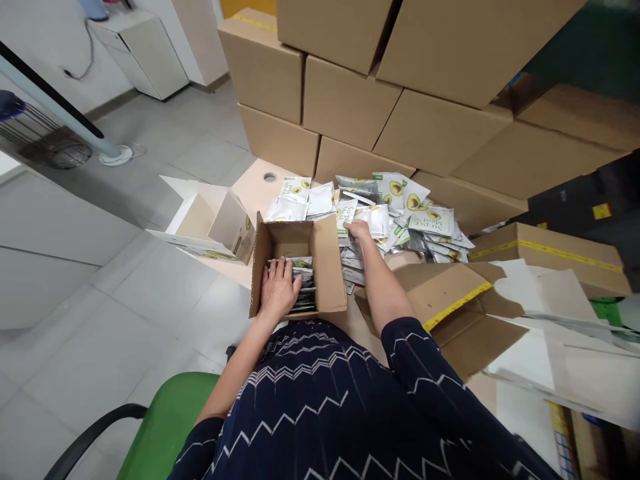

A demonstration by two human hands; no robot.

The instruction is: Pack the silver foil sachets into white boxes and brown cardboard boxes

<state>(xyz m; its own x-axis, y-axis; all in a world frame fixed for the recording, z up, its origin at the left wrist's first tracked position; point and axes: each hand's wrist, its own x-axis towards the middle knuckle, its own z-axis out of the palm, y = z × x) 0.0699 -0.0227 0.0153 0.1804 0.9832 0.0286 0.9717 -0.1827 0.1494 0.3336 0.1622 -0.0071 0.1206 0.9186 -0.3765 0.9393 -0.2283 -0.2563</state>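
Note:
In front of me an open brown cardboard box (pixel 330 267) holds a row of sachets (pixel 302 293) standing on edge. My left hand (pixel 279 290) reaches into it, fingers stretched out and resting against the sachets at the left side. Just right of the box, my right hand (pixel 359 230) pinches the edge of a white and green sachet (pixel 345 212). Around that hand lies a loose heap of white sachets (pixel 430 220) printed with avocado halves. Part of the heap is hidden behind the box flap and my right forearm.
A wall of stacked brown cartons (pixel 345 100) stands behind the heap. At the table's left edge sits an open white printed box (pixel 210 223). Another open brown carton (pixel 445 300) lies to the right, beside white cardboard (pixel 565 347). A green chair (pixel 173 420) is at lower left.

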